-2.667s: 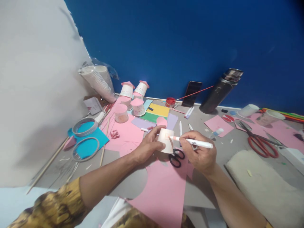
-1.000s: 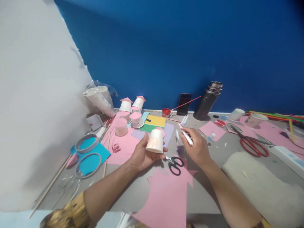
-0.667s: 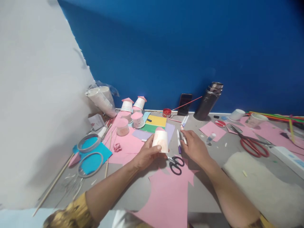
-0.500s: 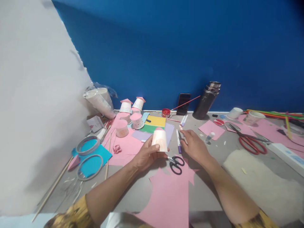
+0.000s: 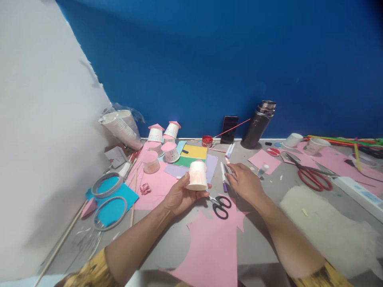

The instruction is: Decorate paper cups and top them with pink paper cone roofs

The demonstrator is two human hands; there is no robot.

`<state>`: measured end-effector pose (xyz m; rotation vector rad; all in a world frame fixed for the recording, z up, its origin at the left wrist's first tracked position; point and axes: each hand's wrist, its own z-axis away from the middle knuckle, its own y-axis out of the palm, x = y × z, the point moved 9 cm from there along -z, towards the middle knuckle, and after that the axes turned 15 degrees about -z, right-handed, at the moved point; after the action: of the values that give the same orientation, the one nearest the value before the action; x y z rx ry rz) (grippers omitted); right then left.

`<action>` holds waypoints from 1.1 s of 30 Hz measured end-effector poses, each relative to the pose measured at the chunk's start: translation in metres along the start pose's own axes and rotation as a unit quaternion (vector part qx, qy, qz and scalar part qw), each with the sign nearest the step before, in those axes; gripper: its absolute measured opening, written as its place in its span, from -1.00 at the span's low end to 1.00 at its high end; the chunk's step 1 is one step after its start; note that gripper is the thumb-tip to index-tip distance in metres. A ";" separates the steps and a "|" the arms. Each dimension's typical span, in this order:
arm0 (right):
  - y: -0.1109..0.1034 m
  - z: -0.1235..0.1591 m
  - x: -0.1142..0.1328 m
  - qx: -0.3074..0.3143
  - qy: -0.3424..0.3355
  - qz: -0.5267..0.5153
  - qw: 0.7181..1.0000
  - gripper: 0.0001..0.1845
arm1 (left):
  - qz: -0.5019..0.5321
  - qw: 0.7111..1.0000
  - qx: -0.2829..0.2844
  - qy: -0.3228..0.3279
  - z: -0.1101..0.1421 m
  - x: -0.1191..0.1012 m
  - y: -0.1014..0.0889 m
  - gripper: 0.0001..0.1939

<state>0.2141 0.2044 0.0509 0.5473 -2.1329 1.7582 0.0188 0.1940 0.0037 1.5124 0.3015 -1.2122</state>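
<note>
My left hand holds an upside-down white paper cup, with the thumb at its left side and fingers beneath. Orange-peach colouring marks the cup's front, and a bit of pink shows at its top. To the right, my right hand is low over the table, its fingers closed around what looks like a slim marker with a peach end; most of it is hidden. Beside those fingertips lies a white and purple marker. Black-handled scissors rest just below the cup, on pink paper.
Decorated cups with pink tops stand at the back left, near a bag of stacked cups. Tape rings lie on blue paper. A dark flask, a phone, red-handled scissors and a power strip are further right.
My left hand has turned the cup and shifted it slightly left; the thumb has moved from its front to its side. My right hand stays by the markers.
</note>
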 end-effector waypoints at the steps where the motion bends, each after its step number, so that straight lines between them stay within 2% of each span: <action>1: 0.001 0.000 0.000 0.008 0.003 0.013 1.000 -0.63 | -0.002 1.000 -0.006 0.000 0.000 -0.001 0.000 -0.42; 4: 0.003 0.001 0.001 0.025 0.005 0.040 0.999 -0.63 | -0.014 1.000 -0.024 0.001 0.001 -0.004 0.002 -0.44; 9: 0.003 0.002 0.000 0.009 0.000 0.035 0.999 -0.62 | -0.034 0.999 -0.021 -0.001 0.002 -0.007 0.003 -0.41; 13: -0.002 0.001 -0.001 -0.037 -0.002 -0.028 0.999 -0.61 | -0.063 0.998 0.002 0.007 0.002 -0.004 0.004 -0.32; 18: -0.008 0.002 -0.003 -0.096 -0.018 -0.072 0.993 -0.43 | -0.156 0.985 0.030 0.067 0.004 -0.010 0.013 -0.14; 21: -0.006 0.002 -0.004 -0.104 -0.037 -0.069 0.991 -0.42 | -0.228 0.971 0.004 0.067 0.007 -0.009 0.012 -0.06; 24: -0.008 0.003 -0.004 -0.122 -0.064 -0.079 0.987 -0.52 | -0.296 0.952 -0.031 0.065 0.009 -0.011 0.009 -0.02; 26: -0.017 0.006 0.000 -0.160 -0.100 -0.120 0.975 -0.64 | -0.320 0.944 -0.043 0.069 0.009 -0.013 0.009 0.03; 29: -0.037 0.015 0.010 -0.232 -0.162 -0.210 0.936 -0.77 | -0.321 0.943 -0.035 0.073 0.008 -0.013 0.010 0.07; 33: -0.054 0.024 0.015 -0.279 -0.176 -0.281 0.901 -0.83 | -0.311 0.947 -0.022 0.073 0.007 -0.012 0.011 0.01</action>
<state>0.2268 0.1701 0.0999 1.2198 -2.2432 0.7314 0.0185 0.1894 0.0206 1.5180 0.9538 -1.5625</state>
